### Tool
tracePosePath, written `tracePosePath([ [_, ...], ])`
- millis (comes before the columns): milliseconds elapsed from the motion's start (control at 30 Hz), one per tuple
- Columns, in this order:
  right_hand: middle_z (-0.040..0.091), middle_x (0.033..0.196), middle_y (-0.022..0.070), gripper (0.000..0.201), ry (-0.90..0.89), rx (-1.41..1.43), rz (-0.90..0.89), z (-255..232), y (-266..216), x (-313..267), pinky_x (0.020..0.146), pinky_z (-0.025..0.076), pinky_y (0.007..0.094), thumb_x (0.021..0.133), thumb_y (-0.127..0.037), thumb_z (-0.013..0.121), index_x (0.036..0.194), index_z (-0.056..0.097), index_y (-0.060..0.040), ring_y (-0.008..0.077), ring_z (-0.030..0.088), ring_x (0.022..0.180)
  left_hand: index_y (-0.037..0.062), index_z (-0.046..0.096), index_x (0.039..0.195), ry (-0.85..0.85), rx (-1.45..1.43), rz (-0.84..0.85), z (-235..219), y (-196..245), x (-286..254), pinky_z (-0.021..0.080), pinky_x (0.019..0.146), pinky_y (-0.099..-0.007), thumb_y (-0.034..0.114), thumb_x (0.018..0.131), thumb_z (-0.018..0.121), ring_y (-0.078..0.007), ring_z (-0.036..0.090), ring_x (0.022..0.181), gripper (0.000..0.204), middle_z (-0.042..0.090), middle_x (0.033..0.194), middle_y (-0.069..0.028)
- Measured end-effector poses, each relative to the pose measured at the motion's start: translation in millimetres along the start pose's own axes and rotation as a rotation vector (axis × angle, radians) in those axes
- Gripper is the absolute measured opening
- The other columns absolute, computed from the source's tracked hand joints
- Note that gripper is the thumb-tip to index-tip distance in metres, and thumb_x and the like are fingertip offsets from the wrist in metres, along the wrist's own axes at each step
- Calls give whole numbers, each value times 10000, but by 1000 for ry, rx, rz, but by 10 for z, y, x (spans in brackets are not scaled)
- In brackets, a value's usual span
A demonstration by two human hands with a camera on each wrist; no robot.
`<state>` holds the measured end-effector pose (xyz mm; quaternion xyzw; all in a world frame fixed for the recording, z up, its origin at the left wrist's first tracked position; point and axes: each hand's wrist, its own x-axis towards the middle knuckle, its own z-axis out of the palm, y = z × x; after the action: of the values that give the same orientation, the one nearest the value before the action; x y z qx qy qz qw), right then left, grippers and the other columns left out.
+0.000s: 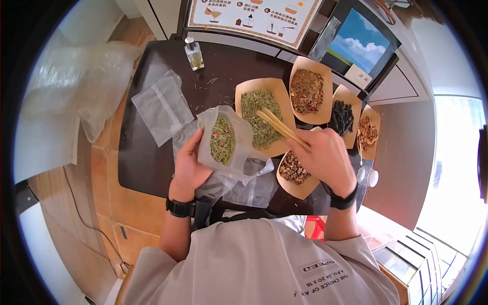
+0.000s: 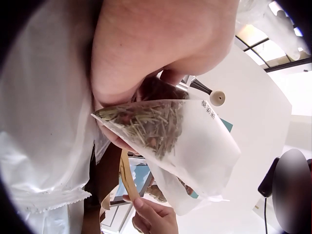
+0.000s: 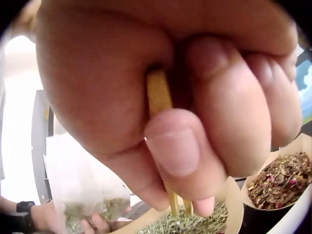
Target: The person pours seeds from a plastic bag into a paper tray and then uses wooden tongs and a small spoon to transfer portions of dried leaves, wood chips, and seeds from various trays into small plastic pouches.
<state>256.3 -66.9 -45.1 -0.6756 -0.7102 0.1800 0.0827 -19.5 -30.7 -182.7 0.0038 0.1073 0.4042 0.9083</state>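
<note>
A: What are the hands holding?

B: We see the left hand (image 1: 190, 165) with its fingers gripping the side of a translucent white bag (image 1: 243, 134), raised above the dark worktop (image 1: 147, 165). Green herbs with a few red bits sit inside. The right hand (image 1: 328, 156) has its fingers wrapped around wooden tongs (image 1: 284, 129), thumb pressed along them.

A: Where do the tongs point?

B: They slant down to a paper tray (image 1: 286, 109) of green sprigs (image 1: 260, 133), just beside the bag. Their arms stand close together, tips at the sprigs; we cannot tell whether they pinch any.

A: And what lies around?

B: Beyond that tray, to the right, we find a red-brown mix (image 1: 306, 91) in its own tray, then dark strips (image 1: 341, 118), then light-brown pieces (image 1: 367, 134). Nearer the person, chopped brown bits (image 1: 294, 169) fill another, below the right hand. On the left, flat clear pouches (image 1: 162, 109) lie on the worktop, with loose sprigs scattered near a small glass bottle (image 1: 194, 55). At the far edge, we notice a printed sign (image 1: 254, 18) and a landscape picture (image 1: 358, 38).
</note>
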Motion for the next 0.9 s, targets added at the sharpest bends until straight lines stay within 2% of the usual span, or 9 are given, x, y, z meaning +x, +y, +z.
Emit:
tracePosePath([
  [100,579,616,196,225,95,103,69,-108,21,-96,559,473,472,901,-209,632,787,653,-16,410,593,611,-10,490,1382,12,-5,-9,36,-8,-6,428,1088,-460,254,1050,341,-294,564,1244,449,575,1366,-155],
  [167,580,634,197,221,75,95,155,-22,113,-121,566,461,472,909,-197,627,797,654,-9,419,588,623,-9,494,1379,40,0,-18,57,-16,-6,437,1081,-455,252,1052,346,-293,571,1235,444,582,1358,-156],
  [233,540,606,198,198,74,109,21,94,188,-129,513,405,371,936,-174,629,917,690,13,329,512,516,-10,503,1373,26,16,-9,73,-18,4,449,1070,-448,252,1055,363,-290,581,1224,435,593,1342,-159],
  [267,540,606,198,198,72,112,20,106,191,-145,513,405,371,936,-174,629,917,690,13,329,512,516,-10,503,1373,29,17,-8,75,-15,5,449,1070,-448,252,1055,363,-290,581,1224,435,593,1342,-159],
  [333,573,625,198,225,-78,244,187,74,89,-184,542,448,436,918,-202,635,811,672,-8,398,567,583,-9,511,1366,58,9,-15,79,-15,-6,456,1064,-448,257,1057,375,-290,588,1215,429,597,1337,-160],
  [467,561,600,186,203,-87,328,211,94,9,-248,523,441,414,909,-185,648,809,682,-13,386,555,555,-9,514,1361,107,14,-12,63,-14,1,458,1062,-451,259,1059,373,-291,587,1215,429,592,1345,-160],
  [633,565,584,173,156,3,333,45,258,-64,-327,504,445,430,891,-186,675,834,683,-41,390,563,547,10,511,1375,-8,34,-36,-2,8,-8,427,1088,-439,271,1058,398,-274,568,1241,426,591,1350,-140],
  [800,560,536,117,119,151,75,-134,499,10,-327,475,467,425,851,-162,696,886,676,-51,339,579,499,9,511,1377,-4,82,-18,28,36,12,436,1081,-442,260,1055,392,-273,577,1232,425,593,1348,-145],
  [900,560,534,104,108,205,45,-150,492,25,-340,462,459,414,850,-149,697,889,678,-50,326,573,486,1,507,1378,-32,41,-29,22,21,-11,436,1082,-444,258,1054,391,-278,573,1238,429,591,1351,-149],
])
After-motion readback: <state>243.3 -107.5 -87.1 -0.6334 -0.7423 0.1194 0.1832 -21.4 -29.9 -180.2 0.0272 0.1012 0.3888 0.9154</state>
